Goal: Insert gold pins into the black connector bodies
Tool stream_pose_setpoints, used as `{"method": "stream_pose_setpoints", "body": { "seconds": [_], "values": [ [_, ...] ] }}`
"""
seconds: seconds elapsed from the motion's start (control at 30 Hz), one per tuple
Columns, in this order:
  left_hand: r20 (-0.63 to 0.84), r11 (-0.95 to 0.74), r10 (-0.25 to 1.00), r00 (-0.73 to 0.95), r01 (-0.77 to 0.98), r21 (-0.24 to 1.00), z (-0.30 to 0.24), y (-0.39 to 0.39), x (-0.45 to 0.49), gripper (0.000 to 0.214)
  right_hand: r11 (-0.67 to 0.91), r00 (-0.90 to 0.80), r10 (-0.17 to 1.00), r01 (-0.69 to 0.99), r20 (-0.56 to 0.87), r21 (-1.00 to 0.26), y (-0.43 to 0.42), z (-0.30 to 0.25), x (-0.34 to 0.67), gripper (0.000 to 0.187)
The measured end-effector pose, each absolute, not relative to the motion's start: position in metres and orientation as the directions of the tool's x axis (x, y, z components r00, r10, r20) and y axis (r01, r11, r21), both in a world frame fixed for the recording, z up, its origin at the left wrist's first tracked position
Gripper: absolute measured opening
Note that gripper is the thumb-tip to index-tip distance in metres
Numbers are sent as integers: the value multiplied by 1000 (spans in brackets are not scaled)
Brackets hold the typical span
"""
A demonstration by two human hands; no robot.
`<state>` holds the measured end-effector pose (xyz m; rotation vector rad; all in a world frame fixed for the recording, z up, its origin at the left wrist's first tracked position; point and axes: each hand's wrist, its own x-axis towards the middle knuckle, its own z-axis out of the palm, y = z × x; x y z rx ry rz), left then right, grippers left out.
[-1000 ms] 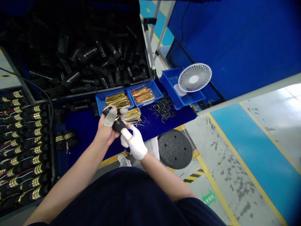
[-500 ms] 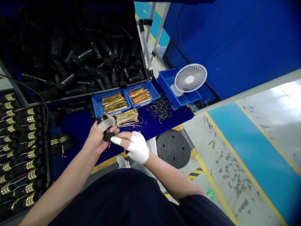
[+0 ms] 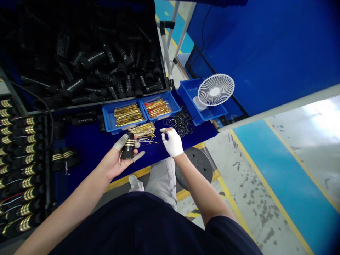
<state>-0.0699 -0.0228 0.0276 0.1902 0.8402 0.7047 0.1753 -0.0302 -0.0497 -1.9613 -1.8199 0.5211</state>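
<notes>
My left hand point(image 3: 117, 159), with finger cots on its fingertips, holds a short black cylinder with gold bands point(image 3: 128, 147) upright over the blue table's front edge. My right hand point(image 3: 172, 141), in a white glove, is out over the table beside a heap of dark metal rings point(image 3: 180, 122), thumb and forefinger pinched together; what they hold, if anything, is too small to see. A loose bundle of gold pins point(image 3: 143, 131) lies between the two hands.
Two blue bins of gold pins point(image 3: 127, 115) point(image 3: 158, 107) stand behind the hands. A large black tray point(image 3: 87, 60) holds several black ribbed parts. Finished gold-banded pieces point(image 3: 23, 156) fill racks at left. A white fan point(image 3: 215, 90) sits in a blue bin at right. A black stool point(image 3: 196, 166) stands below.
My right hand has left the black cylinder and reached right to the ring heap. My left hand has turned the cylinder upright, showing its gold bands.
</notes>
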Motion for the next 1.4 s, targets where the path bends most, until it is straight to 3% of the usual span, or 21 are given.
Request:
{"method": "stream_pose_setpoints", "body": {
  "seconds": [0.07, 0.13, 0.2, 0.27, 0.37, 0.57, 0.83, 0.93, 1.07, 1.27, 1.4],
  "values": [
    [-622, 737, 672, 402, -443, 510, 23, -28, -69, 35, -95, 147, 989, 707, 14, -701, -36, -39, 169, 31],
    [-579, 679, 733, 358, -320, 661, 18, -32, -66, 52, -130, 118, 989, 388, -91, -912, -46, -27, 159, 30],
    [-455, 535, 815, 358, -163, 829, 14, -36, -63, 70, -194, -31, 980, 54, -195, -980, -57, -15, 147, 27],
    [-302, 346, 866, 400, -42, 937, 10, -38, -62, 78, -244, -150, 961, -64, -233, -968, -66, -3, 137, 25],
    [-174, 161, 863, 474, 68, 985, 9, -39, -63, 79, -278, -171, 949, -54, -266, -959, -72, 8, 130, 25],
    [-141, 36, 860, 490, 217, 976, 14, -41, -66, 81, -309, -173, 938, -30, -299, -951, -75, 6, 131, 28],
    [-178, 154, 902, 395, 92, 984, 26, -47, -57, 73, -364, -198, 926, -238, -322, -901, -82, 1, 129, 26],
    [-201, 207, 921, 333, 20, 978, 32, -48, -52, 63, -308, -79, 951, -301, -298, -902, -82, -2, 122, 28],
    [-270, 297, 893, 359, -19, 955, 33, -51, -48, 60, -152, 184, 967, -140, -176, -978, -81, -5, 117, 35],
    [-333, 455, 766, 550, -97, 885, 36, -55, -50, 68, -197, -8, 980, -127, -198, -972, -88, -7, 119, 52],
    [-274, 335, 803, 530, -21, 942, 37, -57, -52, 65, -109, 40, 993, -65, -111, -992, -89, -1, 113, 48]
  ]
}}
